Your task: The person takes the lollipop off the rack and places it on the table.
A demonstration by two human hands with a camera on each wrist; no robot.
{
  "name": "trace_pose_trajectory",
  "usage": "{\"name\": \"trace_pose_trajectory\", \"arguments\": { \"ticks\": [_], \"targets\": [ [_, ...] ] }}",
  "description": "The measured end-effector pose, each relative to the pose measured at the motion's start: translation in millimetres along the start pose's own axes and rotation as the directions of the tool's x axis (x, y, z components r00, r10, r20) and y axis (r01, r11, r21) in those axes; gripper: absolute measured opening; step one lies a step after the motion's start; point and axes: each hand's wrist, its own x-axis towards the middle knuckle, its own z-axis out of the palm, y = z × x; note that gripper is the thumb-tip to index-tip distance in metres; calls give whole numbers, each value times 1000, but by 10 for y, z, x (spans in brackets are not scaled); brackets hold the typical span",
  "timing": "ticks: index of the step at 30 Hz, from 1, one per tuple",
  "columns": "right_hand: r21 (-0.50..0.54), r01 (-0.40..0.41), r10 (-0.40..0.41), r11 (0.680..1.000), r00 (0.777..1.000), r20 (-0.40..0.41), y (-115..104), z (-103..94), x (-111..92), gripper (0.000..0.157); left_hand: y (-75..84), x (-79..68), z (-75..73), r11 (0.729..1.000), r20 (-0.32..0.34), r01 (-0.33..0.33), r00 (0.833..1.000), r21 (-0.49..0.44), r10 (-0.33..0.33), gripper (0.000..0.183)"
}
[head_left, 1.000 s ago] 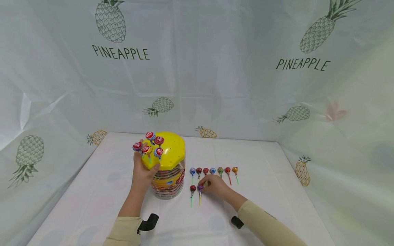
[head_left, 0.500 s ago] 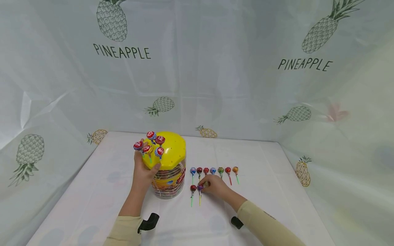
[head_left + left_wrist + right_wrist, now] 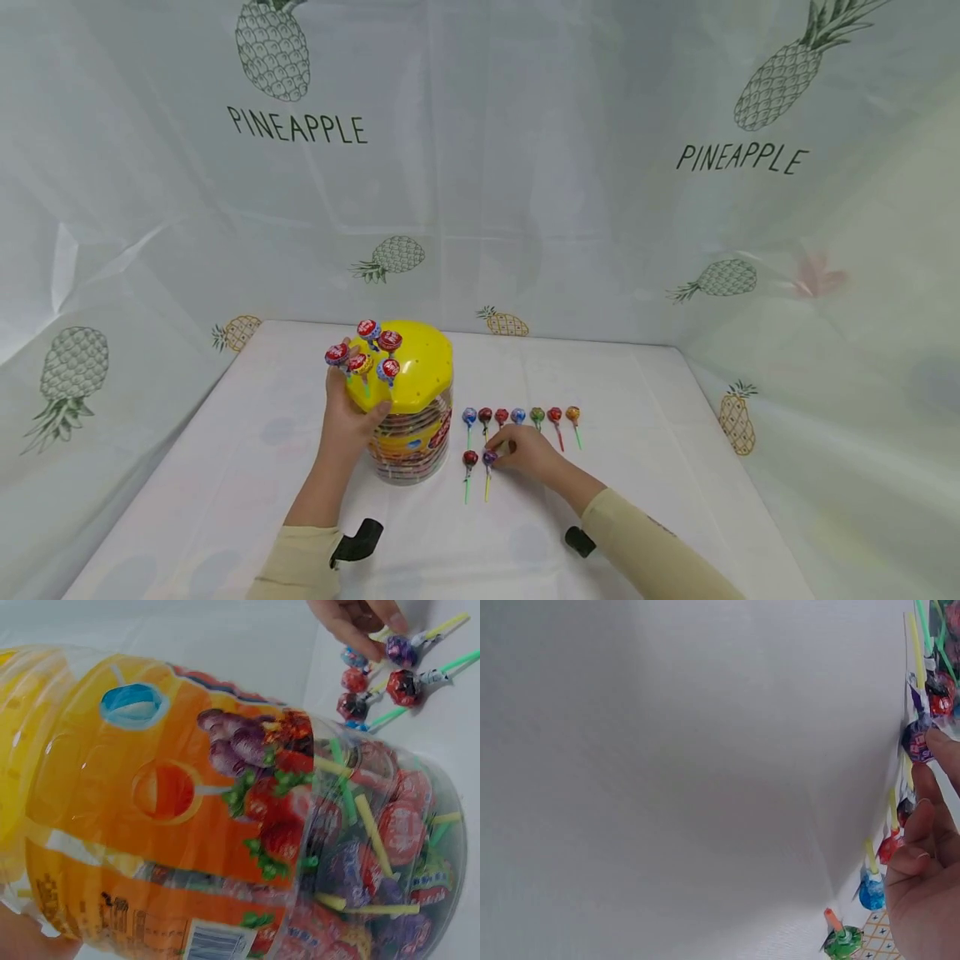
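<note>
My left hand (image 3: 347,419) grips the side of a clear candy jar (image 3: 412,446) just at its yellow lid (image 3: 423,362), thumb on the near side. In the left wrist view, lollipops and yellow and green sticks show through the jar wall (image 3: 375,825). My right hand (image 3: 531,452) pinches the head of a purple-wrapped lollipop (image 3: 490,457) with thumb and forefinger; its yellow stick points toward me. Directly left of that lies a dark red lollipop (image 3: 470,458) with a green stick. The right wrist view shows the fingertips on the purple wrapper (image 3: 919,741).
Behind the right hand runs a row of several lollipops, from a blue one (image 3: 469,416) to an orange one (image 3: 573,413); the hand partly covers it. Several upright lollipops (image 3: 390,341) stand out of the lid's left side. A pineapple-print sheet (image 3: 480,183) hangs behind the white tabletop (image 3: 637,467).
The purple lollipop's head has shifted very slightly to the right under my right fingertips. My left hand and the jar stay where they were.
</note>
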Motion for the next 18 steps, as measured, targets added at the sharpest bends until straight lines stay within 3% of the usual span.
{"name": "trace_pose_trajectory", "arguments": {
  "ticks": [4, 8, 13, 18],
  "targets": [
    [4, 3, -3, 1000, 1000, 2, 5, 28, 3, 20, -73, 30, -101, 997, 43, 45, 998, 60, -47, 93],
    [-2, 10, -10, 1000, 1000, 1, -5, 44, 4, 20, -92, 71, -238, 993, 101, 27, 994, 112, -38, 98],
    [4, 14, -14, 1000, 1000, 0, -7, 38, 6, 20, -107, 205, -353, 996, 194, -38, 981, 80, 22, 102],
    [13, 15, -15, 1000, 1000, 1, -18, 1, -4, 20, -96, 315, -376, 999, 264, -21, 964, 30, 12, 105]
  ]
}}
